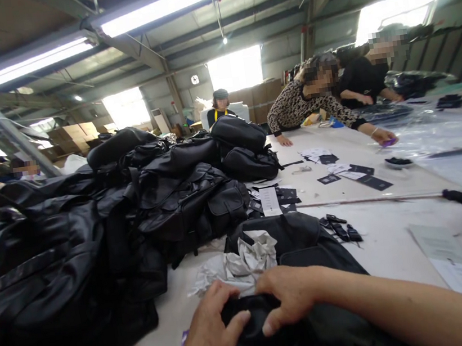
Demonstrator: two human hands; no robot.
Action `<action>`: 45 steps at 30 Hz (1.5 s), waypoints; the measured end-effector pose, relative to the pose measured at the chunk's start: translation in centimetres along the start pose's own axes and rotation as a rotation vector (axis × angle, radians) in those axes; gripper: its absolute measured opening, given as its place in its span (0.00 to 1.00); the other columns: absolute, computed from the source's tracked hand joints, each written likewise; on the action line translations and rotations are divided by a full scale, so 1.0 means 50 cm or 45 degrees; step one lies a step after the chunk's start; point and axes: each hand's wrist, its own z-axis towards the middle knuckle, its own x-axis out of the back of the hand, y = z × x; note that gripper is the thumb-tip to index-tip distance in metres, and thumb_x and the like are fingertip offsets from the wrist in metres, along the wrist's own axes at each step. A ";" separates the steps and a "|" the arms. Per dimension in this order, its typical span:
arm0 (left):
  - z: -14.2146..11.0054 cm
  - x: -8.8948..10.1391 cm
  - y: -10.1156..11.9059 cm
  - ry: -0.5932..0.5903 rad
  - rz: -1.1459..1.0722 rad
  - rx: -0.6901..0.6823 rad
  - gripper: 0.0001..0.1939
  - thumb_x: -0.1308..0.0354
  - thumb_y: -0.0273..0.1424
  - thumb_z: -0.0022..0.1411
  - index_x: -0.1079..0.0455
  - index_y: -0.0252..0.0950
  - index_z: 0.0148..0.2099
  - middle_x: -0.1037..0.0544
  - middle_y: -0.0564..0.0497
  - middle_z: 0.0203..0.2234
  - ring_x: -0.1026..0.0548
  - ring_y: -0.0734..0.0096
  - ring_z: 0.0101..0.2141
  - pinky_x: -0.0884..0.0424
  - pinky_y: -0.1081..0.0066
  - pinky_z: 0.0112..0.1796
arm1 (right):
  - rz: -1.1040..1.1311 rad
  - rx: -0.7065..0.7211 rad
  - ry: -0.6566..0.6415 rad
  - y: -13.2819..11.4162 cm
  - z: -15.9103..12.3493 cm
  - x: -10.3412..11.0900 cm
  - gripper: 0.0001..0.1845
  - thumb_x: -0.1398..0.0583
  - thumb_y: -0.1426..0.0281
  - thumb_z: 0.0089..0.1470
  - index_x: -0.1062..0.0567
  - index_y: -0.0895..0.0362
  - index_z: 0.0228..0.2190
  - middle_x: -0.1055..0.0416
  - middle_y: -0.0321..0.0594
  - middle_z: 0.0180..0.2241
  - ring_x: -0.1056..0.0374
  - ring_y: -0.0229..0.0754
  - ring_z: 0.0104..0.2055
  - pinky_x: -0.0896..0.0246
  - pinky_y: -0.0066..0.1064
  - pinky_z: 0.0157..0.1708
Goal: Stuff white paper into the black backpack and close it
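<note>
A black leather-look bag lies on the white table in front of me, its near part dark and partly hidden by my forearm. My left hand grips the bag's near section from the left, thumb on top and fingers over the far side. From the right, my right hand holds the same section, its thumb pointing toward the left thumb. Crumpled whitish paper rests against the bag just beyond my fingers. Whether the fingers touch this paper I cannot tell.
A high pile of black bags fills the left side. Paper tags and small black straps lie on the table. Across it, a person in a patterned top leans over beside another in black.
</note>
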 end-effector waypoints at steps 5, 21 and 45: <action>-0.007 -0.008 -0.013 -0.058 -0.073 0.045 0.15 0.43 0.29 0.61 0.28 0.42 0.50 0.27 0.48 0.45 0.30 0.62 0.47 0.34 0.62 0.50 | 0.021 -0.158 -0.050 -0.011 0.013 0.000 0.26 0.35 0.47 0.44 0.20 0.57 0.31 0.33 0.34 0.21 0.40 0.36 0.23 0.51 0.25 0.22; 0.005 -0.019 0.017 0.169 -0.152 -0.135 0.06 0.52 0.28 0.66 0.36 0.39 0.36 0.28 0.50 0.34 0.29 0.66 0.38 0.33 0.66 0.42 | 0.979 -0.310 -0.505 -0.003 0.031 0.012 0.34 0.29 0.44 0.28 0.20 0.58 0.29 0.28 0.35 0.26 0.35 0.37 0.26 0.36 0.28 0.30; -0.030 -0.064 -0.036 0.268 0.070 -0.309 0.10 0.54 0.33 0.68 0.35 0.39 0.35 0.26 0.49 0.31 0.28 0.65 0.33 0.31 0.67 0.34 | 0.203 0.026 -0.172 -0.074 0.025 0.039 0.38 0.33 0.52 0.47 0.32 0.51 0.57 0.27 0.43 0.49 0.30 0.53 0.49 0.37 0.39 0.49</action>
